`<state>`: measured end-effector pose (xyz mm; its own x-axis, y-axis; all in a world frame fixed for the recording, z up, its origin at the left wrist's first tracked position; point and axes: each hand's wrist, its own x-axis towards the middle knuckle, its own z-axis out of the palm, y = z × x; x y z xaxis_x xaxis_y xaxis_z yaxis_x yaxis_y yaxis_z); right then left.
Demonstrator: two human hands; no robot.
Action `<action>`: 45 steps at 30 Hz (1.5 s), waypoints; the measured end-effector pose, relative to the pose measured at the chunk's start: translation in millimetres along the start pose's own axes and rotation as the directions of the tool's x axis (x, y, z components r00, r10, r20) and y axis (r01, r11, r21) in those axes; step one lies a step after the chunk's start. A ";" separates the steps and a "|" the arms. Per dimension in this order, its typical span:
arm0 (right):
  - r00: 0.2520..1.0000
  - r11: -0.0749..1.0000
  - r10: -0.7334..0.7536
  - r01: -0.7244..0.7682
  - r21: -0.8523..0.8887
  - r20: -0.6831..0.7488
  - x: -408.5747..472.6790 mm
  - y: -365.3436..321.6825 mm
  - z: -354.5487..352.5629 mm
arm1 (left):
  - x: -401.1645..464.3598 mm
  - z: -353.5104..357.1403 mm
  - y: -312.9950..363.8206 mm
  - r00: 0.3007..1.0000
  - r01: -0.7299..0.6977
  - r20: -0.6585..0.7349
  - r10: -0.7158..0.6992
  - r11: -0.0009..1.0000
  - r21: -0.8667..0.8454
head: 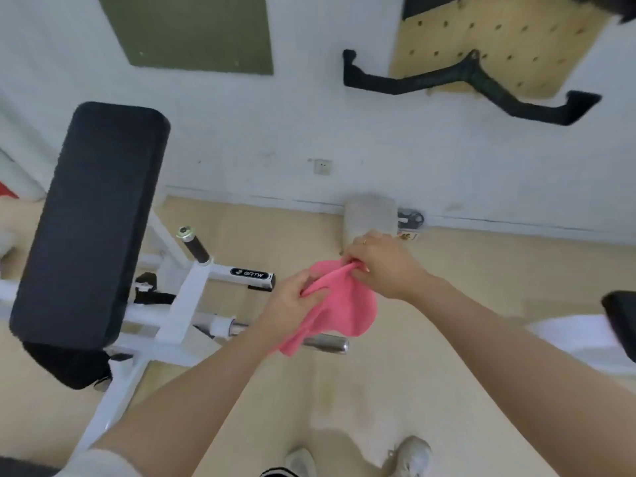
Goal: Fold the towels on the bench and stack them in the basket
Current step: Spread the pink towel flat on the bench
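Pink towel point(339, 304) is up in the air, held out in front of the person above the floor, off to the right of the black bench pad point(89, 222); left hand point(292, 304) has its fingers curled round the lower bunched edge, right hand point(378, 266) pinches the upper edge just beside it; the cloth hangs crumpled between and below them, no crease made yet; by my reading this is the very start of a fold, finding the corners; next the hands need to part, pull the edge taut and square it; no basket in view, so stacking waits.
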<state>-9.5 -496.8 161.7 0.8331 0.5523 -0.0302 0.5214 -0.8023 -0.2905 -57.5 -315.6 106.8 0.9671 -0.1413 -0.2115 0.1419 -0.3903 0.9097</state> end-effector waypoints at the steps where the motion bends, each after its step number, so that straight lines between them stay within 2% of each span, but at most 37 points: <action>1: 0.997 0.998 0.068 -0.068 0.009 -0.038 -22.7 15.8 -5.4 | 0.4 18.1 13.5 1.000 -0.008 0.027 0.009 1.000 -0.030; 3: 0.968 0.973 0.228 -0.221 0.072 -0.101 -72.9 46.9 -12.1 | -0.6 56.8 42.4 0.993 -0.034 0.108 0.039 0.998 -0.050; 6: 0.885 0.900 0.422 -0.383 0.210 -0.195 -154.3 88.3 -17.9 | -8.3 123.4 85.1 0.972 -0.095 0.209 0.110 0.992 -0.077; 8: 0.839 0.849 0.498 -0.420 0.320 -0.220 -205.3 109.9 -24.5 | -14.8 172.1 107.8 0.965 -0.094 0.234 0.121 0.988 -0.122; 11: 0.820 0.792 0.528 -0.382 0.477 -0.221 -278.1 137.3 -41.2 | -24.0 247.6 140.8 0.962 -0.063 0.248 0.111 0.979 -0.195; 17: 0.852 0.803 0.497 -0.379 0.460 -0.166 -412.5 205.6 -63.9 | -37.0 392.9 209.0 0.954 0.000 0.283 0.102 0.941 -0.339; 20: 0.854 0.823 0.502 -0.422 0.381 -0.137 -463.6 240.8 -65.5 | -37.4 452.9 244.8 0.947 0.046 0.306 0.098 0.901 -0.431; 23: 0.866 0.863 0.484 -0.449 0.234 -0.123 -503.7 279.7 -63.1 | -29.7 509.1 271.8 0.933 0.108 0.353 0.069 0.882 -0.459; 25: 0.857 0.868 0.490 -0.496 0.000 -0.157 -521.4 310.0 -61.2 | -19.5 548.4 287.4 0.915 0.167 0.401 0.037 0.871 -0.462; 27: 0.806 0.819 0.535 -0.569 -0.079 -0.254 -533.4 341.3 -62.9 | -6.8 588.9 302.2 0.900 0.220 0.437 -0.007 0.870 -0.440; 29: 0.716 0.763 0.619 -0.646 0.032 -0.323 -543.0 376.6 -69.7 | 10.1 629.9 316.3 0.889 0.250 0.458 -0.030 0.869 -0.427; 32: 0.609 0.683 0.723 -0.704 0.197 -0.327 -559.8 449.0 -88.0 | 46.5 691.1 336.0 0.880 0.249 0.475 -0.032 0.882 -0.401; 35: 0.556 0.627 0.777 -0.642 0.442 -0.295 -578.4 531.5 -111.5 | 94.0 750.2 356.9 0.882 0.150 0.471 0.029 0.929 -0.339; 37: 0.494 0.523 0.834 -0.573 0.631 -0.243 -587.9 579.6 -133.5 | 126.6 786.1 377.2 0.891 0.079 0.453 0.042 0.966 -0.245; 40: 0.430 0.386 0.889 -0.514 0.766 -0.159 -596.0 640.5 -161.9 | 168.8 836.5 407.6 0.930 -0.059 0.358 0.086 0.995 -0.085; 43: 0.372 0.242 0.926 -0.451 0.859 -0.066 -601.5 688.4 -182.8 | 189.5 881.6 439.8 0.936 -0.248 0.285 0.207 0.962 0.116; 45: 0.343 0.173 0.939 -0.396 0.902 -0.030 -604.6 716.4 -192.1 | 193.7 906.5 457.7 0.894 -0.398 0.302 0.331 0.896 0.196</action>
<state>-104.1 -1448.9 155.5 0.7806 -0.5708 -0.2546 -0.4060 -0.1534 -0.9009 3.4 -1346.3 158.2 0.8477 -0.5305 0.0044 -0.2996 -0.4719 0.8292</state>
